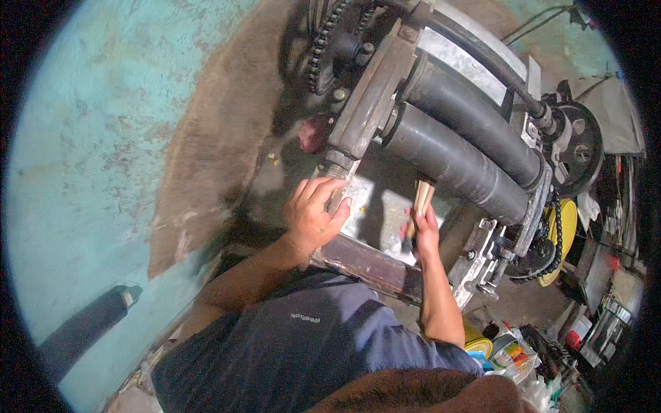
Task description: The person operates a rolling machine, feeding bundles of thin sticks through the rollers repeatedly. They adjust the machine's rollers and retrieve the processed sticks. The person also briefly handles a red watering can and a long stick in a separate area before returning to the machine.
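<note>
In front of me stands a machine with two dark rollers (454, 162) lying side by side in a worn metal frame (365, 103). My left hand (313, 215) grips the near left part of that frame, just below a spring (335, 168), fingers bent over the metal and thumb along its side. My right hand (425, 230) is closed around a pale tan, streaked brush-like tool (425, 195), held upright just below the near roller. A dark end shows under the fingers. Behind the tool lies a pale, light-struck surface (385, 217) inside the frame.
A chain (320, 55) hangs at the machine's far left. On the right are a black wheel (582, 148), a yellow disc (563, 237) and a bolted bracket (482, 255). Cans and packages (509, 354) crowd the lower right. A turquoise wall (110, 138) rises at left.
</note>
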### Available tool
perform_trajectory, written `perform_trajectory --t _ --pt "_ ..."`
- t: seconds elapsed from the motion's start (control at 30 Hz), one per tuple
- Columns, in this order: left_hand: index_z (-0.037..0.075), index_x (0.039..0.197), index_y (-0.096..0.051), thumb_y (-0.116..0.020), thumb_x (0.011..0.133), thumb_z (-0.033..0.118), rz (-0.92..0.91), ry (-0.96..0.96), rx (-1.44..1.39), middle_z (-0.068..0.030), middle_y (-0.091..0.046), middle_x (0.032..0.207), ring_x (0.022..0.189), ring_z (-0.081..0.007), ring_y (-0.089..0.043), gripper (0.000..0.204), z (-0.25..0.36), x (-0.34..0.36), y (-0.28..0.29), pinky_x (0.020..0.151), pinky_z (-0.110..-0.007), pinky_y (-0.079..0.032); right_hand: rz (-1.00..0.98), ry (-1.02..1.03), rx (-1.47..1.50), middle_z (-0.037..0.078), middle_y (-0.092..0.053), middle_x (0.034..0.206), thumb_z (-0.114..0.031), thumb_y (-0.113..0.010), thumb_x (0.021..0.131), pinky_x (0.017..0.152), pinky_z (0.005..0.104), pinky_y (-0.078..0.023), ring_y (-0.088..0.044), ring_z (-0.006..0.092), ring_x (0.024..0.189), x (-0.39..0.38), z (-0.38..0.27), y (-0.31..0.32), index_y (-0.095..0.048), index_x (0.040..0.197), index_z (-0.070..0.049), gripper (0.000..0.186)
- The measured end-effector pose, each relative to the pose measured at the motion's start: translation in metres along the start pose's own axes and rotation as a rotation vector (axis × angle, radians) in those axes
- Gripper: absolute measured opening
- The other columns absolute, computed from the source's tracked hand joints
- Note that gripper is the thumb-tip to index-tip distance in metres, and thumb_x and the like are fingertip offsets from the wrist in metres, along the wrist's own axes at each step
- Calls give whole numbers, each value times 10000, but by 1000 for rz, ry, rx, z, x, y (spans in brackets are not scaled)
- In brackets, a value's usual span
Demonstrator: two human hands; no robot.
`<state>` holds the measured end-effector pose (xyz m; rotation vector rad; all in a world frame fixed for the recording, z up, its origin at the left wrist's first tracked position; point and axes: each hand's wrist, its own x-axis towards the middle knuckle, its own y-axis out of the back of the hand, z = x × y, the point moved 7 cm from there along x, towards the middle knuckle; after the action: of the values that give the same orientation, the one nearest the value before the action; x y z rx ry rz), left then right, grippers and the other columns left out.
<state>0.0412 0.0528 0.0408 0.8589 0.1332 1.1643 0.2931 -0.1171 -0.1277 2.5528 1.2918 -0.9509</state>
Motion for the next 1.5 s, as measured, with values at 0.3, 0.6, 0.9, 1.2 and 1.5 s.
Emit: perform_trajectory --t 0.3,0.6,0.9,1.2,1.5 --pt "162 1118 -708 -762 796 291 -37 25 -52 -21 -672 1110 997 -250 -637 352 -12 -2 0 848 -406 -527 -285 61 -525 -32 -594 832 -422 -572 1049 576 274 -471 -543 91 660 25 24 -60 -567 1382 -130 442" --pt "182 1103 -712 -746 811 330 -59 0 -172 -12 -661 1159 1042 -253 -620 329 -17 -12 -8 890 -445 -510 -269 110 -690 -2 -651 963 -373 -581 1059 763 300 -497 -563 97 845 49 -24 -66 -629 1361 -96 413" --pt "187 1058 -674 -707 829 340 -35 -41 -185 -6 -615 1125 1119 -249 -572 277 -21 -20 -16 938 -491 -460 -123 345 -596 -7 -633 1029 -358 -579 1066 785 275 -480 -559 109 911 58 -35 -120 -640 1188 -33 353" --pt "179 1065 -658 -713 823 323 -68 -99 -233 -19 -587 1049 1083 -247 -567 287 -21 -20 -10 905 -477 -438 -16 76 -449 -48 -570 824 -241 -530 1091 617 275 -452 -519 99 683 96 -32 -85 -613 955 -74 231" --pt "163 1058 -649 -729 809 314 -83 -79 -256 -29 -585 1069 1090 -256 -559 302 -21 -18 -14 920 -484 -428 -146 60 -953 -40 -602 780 -320 -595 1067 578 270 -422 -509 71 676 65 -81 -120 -637 951 -57 291"
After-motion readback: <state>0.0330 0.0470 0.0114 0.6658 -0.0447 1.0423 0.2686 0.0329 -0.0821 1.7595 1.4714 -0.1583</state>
